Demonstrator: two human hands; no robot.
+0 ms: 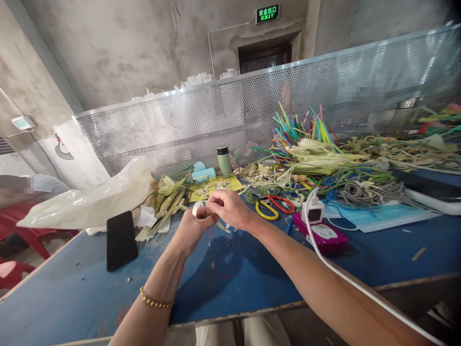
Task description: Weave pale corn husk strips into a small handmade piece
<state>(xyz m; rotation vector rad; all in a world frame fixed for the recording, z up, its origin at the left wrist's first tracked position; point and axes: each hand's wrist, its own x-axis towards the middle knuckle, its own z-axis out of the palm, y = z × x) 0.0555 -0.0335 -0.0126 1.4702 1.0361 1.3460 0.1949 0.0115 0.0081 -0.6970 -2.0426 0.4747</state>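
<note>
My left hand (191,229) and my right hand (229,208) meet above the middle of the blue table (212,293). A pale, curled strip (197,207) shows at the fingers of my left hand, which are closed on it. The fingers of my right hand are pinched together right beside it; what they hold is too small to make out. Some pale husk hangs just below the hands. Scissors (270,205) with one yellow and one red handle lie to the right of my right hand.
A black phone (121,240) and a plastic bag (108,197) are at the left. Behind stand a green cup (224,162) and a perforated metal screen (180,129). Husks (324,158), wires, a purple box (326,236), a white cable (324,262) and a blue mask (382,216) lie at the right.
</note>
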